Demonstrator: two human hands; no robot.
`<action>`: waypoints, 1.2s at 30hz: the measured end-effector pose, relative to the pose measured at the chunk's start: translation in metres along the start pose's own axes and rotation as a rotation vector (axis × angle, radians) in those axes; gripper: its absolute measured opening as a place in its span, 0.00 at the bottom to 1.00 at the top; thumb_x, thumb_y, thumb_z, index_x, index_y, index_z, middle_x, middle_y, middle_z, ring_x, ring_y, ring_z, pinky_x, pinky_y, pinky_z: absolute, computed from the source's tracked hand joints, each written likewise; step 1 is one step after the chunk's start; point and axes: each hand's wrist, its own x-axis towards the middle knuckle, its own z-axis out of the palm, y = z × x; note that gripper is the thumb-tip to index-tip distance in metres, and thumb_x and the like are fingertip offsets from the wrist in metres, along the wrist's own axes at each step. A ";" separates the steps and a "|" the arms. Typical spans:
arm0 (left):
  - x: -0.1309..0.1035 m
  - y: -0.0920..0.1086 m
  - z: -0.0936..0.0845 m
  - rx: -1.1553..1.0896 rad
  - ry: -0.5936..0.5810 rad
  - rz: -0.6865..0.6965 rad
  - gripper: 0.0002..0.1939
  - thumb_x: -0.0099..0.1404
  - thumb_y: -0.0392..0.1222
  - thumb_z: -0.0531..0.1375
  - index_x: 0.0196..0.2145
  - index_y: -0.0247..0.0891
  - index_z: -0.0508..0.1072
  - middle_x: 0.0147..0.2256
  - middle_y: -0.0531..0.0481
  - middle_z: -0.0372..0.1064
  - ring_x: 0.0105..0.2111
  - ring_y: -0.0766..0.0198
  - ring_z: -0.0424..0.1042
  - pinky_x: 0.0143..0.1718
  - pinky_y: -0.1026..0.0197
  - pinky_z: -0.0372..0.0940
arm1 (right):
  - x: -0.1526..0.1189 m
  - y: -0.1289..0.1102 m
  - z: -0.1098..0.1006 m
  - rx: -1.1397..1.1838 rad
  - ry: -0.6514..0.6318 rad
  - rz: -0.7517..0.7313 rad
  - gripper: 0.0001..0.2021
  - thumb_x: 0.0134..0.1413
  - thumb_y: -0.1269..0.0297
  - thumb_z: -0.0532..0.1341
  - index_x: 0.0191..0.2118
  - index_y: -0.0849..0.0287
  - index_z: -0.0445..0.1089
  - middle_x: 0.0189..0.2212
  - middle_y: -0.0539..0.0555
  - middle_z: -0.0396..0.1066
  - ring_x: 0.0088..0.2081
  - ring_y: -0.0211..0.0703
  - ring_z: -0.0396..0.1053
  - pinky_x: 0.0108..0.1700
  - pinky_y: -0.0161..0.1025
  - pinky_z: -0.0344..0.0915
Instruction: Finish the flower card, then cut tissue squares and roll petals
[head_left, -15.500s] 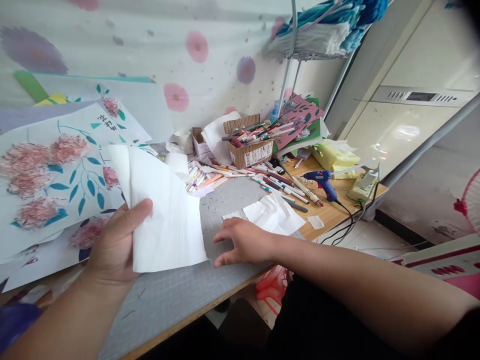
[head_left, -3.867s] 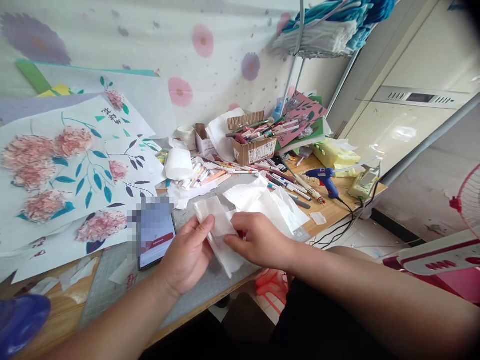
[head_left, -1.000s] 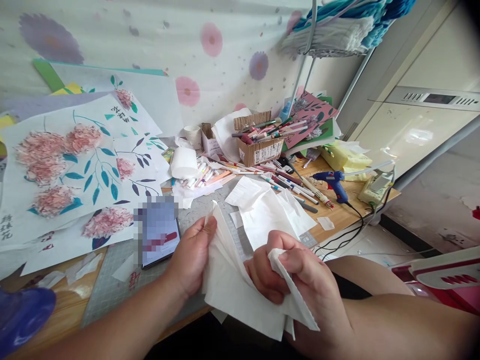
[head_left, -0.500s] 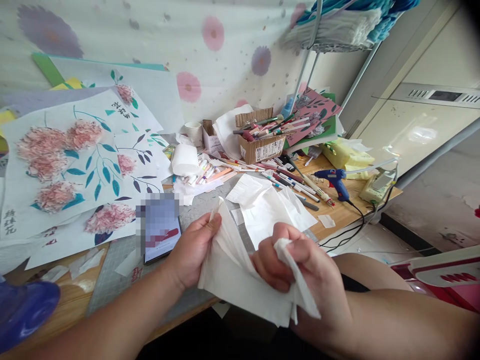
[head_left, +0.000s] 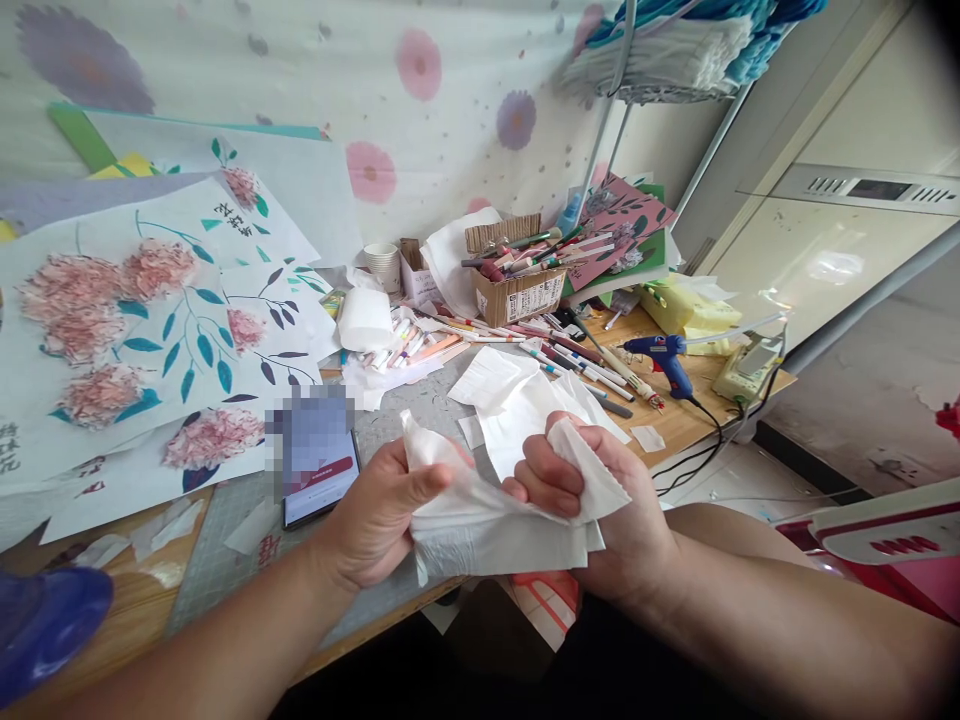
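Observation:
Both hands hold a white tissue (head_left: 495, 535) stretched between them above the table's front edge. My left hand (head_left: 382, 510) pinches its left end, thumb on top and fingers behind. My right hand (head_left: 600, 480) is curled into a fist round the other end, and a crumpled flap sticks up between thumb and fingers. Behind the hands, more white tissue sheets (head_left: 502, 400) lie spread on a grey cutting mat (head_left: 375, 430). A phone (head_left: 319, 470) with a partly blurred screen lies left of my left hand.
Sheets with pink paper flowers (head_left: 90, 310) cover the left side. Behind stand a tissue roll (head_left: 365, 320), a paper cup (head_left: 384, 265) and a cardboard box (head_left: 521, 295) of brushes, with many markers (head_left: 577, 365) in front. A blue glue gun (head_left: 667, 360) and its cord occupy the right.
The tissue's hanging lower edge has risen and the sheet is drawn more level between my hands. My left hand has lowered slightly, and my right hand has moved up a little.

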 end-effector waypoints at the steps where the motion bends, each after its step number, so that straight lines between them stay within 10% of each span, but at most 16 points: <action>1: 0.001 0.000 0.000 0.013 0.053 0.027 0.18 0.45 0.47 0.76 0.30 0.36 0.78 0.24 0.48 0.73 0.24 0.58 0.73 0.23 0.62 0.67 | 0.000 0.000 0.000 -0.001 -0.005 0.005 0.18 0.46 0.68 0.59 0.18 0.58 0.46 0.13 0.43 0.45 0.16 0.31 0.41 0.23 0.30 0.55; 9: 0.004 -0.005 0.005 0.008 0.244 0.130 0.16 0.47 0.45 0.74 0.30 0.34 0.77 0.24 0.49 0.75 0.22 0.60 0.73 0.25 0.61 0.70 | 0.000 0.004 0.001 -0.029 0.006 -0.023 0.17 0.44 0.65 0.60 0.19 0.58 0.48 0.13 0.44 0.45 0.17 0.32 0.41 0.21 0.31 0.45; 17: 0.019 0.010 -0.013 -0.047 0.499 0.226 0.15 0.50 0.44 0.72 0.26 0.37 0.70 0.18 0.58 0.67 0.15 0.71 0.64 0.17 0.69 0.62 | -0.011 -0.012 0.005 -0.044 0.017 -0.104 0.16 0.45 0.67 0.60 0.18 0.58 0.49 0.13 0.42 0.44 0.16 0.30 0.40 0.28 0.35 0.61; 23: 0.016 0.004 -0.004 -0.069 0.316 0.070 0.08 0.61 0.43 0.63 0.28 0.37 0.71 0.19 0.55 0.63 0.15 0.68 0.61 0.14 0.67 0.58 | 0.027 -0.054 -0.017 -0.455 0.191 -0.317 0.09 0.45 0.57 0.57 0.23 0.55 0.62 0.23 0.52 0.66 0.25 0.41 0.63 0.32 0.42 0.65; 26: 0.013 0.003 -0.003 -0.074 0.252 0.019 0.04 0.62 0.38 0.59 0.33 0.37 0.73 0.23 0.52 0.67 0.17 0.66 0.63 0.17 0.65 0.62 | 0.064 -0.071 -0.046 -1.120 0.448 -0.488 0.09 0.45 0.56 0.54 0.25 0.55 0.63 0.23 0.51 0.65 0.24 0.42 0.62 0.28 0.41 0.62; 30: 0.010 0.004 -0.004 -0.083 0.208 0.032 0.09 0.61 0.31 0.59 0.38 0.39 0.75 0.28 0.52 0.71 0.22 0.65 0.69 0.24 0.64 0.68 | 0.094 -0.089 -0.078 -1.412 0.553 -0.491 0.07 0.40 0.63 0.62 0.21 0.57 0.64 0.23 0.54 0.66 0.33 0.53 0.68 0.38 0.47 0.63; 36: 0.007 -0.001 -0.004 -0.031 0.167 0.093 0.14 0.62 0.32 0.62 0.46 0.42 0.73 0.40 0.49 0.75 0.39 0.60 0.75 0.38 0.62 0.71 | 0.078 -0.082 -0.063 -1.723 0.522 -0.776 0.17 0.43 0.66 0.64 0.43 0.61 0.71 0.53 0.65 0.63 0.59 0.62 0.56 0.60 0.54 0.49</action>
